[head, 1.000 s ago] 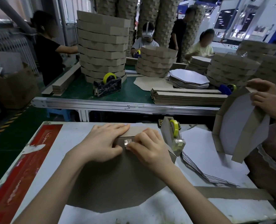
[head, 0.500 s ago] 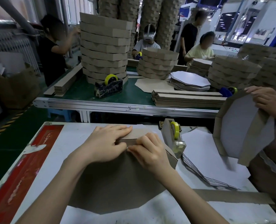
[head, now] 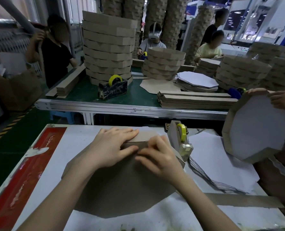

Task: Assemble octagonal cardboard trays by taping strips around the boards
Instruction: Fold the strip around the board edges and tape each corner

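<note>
Board (head: 121, 185) flat on tabletop (head: 68, 147). Left hand (head: 111, 147), fingers straight, braces strip (head: 145, 135) at board's far edge, likely steadying the joint. Right hand (head: 160, 157), fingers bent, presses there; any tape held: cannot tell.

I count my two hands, left hand (head: 111, 149) and right hand (head: 158, 157); one octagonal board (head: 121, 189); two single strips, far strip (head: 145, 135) and loose strip (head: 238, 200); three tape dispensers, near dispenser (head: 175, 139), black dispenser (head: 112, 89), blue dispenser (head: 235, 93); one finished tray (head: 258, 127); four people beyond: black-shirted person (head: 56, 54), headset wearer (head: 155, 40), standing person (head: 213, 29), yellow-shirted person (head: 211, 49).
</note>
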Demonstrator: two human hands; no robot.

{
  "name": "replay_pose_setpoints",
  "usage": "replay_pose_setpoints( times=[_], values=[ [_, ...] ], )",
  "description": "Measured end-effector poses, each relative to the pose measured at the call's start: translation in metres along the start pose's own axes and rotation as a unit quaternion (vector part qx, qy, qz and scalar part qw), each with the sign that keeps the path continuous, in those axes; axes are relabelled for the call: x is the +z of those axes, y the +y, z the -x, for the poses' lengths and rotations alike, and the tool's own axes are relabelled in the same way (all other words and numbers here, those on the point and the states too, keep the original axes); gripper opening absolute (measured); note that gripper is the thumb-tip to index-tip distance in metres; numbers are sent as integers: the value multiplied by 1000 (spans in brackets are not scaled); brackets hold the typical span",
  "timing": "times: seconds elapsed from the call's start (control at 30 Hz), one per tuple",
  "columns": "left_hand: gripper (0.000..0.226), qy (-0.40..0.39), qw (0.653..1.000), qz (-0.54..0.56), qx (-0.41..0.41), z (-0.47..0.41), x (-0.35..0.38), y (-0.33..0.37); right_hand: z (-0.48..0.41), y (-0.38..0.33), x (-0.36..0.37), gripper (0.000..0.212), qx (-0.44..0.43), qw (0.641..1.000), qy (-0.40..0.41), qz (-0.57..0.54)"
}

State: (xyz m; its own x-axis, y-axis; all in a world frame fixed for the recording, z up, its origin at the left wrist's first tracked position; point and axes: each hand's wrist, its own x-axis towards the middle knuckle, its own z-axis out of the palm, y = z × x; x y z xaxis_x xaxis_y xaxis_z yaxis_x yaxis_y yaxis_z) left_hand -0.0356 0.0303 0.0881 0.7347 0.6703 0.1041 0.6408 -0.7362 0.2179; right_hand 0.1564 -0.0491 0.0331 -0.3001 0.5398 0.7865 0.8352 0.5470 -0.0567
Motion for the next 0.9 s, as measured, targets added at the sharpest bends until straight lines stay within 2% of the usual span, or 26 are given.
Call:
replay_pose_setpoints(
  times=[0.1, 0.27, 0.33, 0.53, 0.9],
  values=[
    [67, -35, 999, -5, 16, 2, -4, -2, -6, -2, -6, 24, 36, 998, 34, 35],
    [88, -90, 995, -3, 34, 3, -10, -7, -2, -4, -1, 35, 18, 992, 30, 119],
    [89, -91, 995, -1, 39, 2, -12, -7, -4, -6, 5, 45, 0, 991, 22, 133],
    [87, -90, 995, 2, 45, 3, -12, -8, -12, -11, 15, 49, 3, 991, 27, 133],
    [84, -73, 996, -1, 45, 3, -8, -9, -15, -15, 16, 11, -43, 990, 65, 117]
  ],
)
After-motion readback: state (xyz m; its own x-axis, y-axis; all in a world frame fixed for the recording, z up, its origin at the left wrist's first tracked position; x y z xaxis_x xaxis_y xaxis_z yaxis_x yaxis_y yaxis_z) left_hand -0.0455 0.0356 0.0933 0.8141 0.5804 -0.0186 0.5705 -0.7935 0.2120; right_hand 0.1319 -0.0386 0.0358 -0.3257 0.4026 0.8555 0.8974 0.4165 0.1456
